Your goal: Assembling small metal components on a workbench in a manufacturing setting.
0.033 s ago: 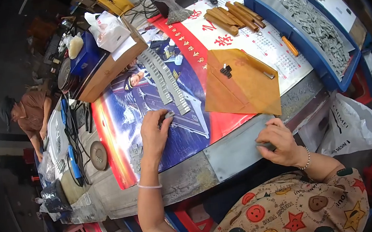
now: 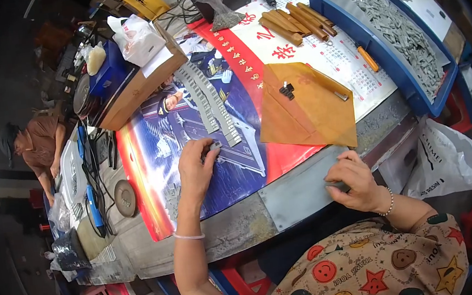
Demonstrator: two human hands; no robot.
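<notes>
Head view: left hand pinches a small, grey, metallic-looking block; two long rows of flat grey rectangular pieces lie just beyond that pinch, stretching away leftward (left's way nearer). Right hand grips a dark grey piece, mostly hidden.

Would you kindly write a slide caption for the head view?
Left hand holding a small grey piece near two rows of grey pieces; right hand by flat grey plate.
</notes>
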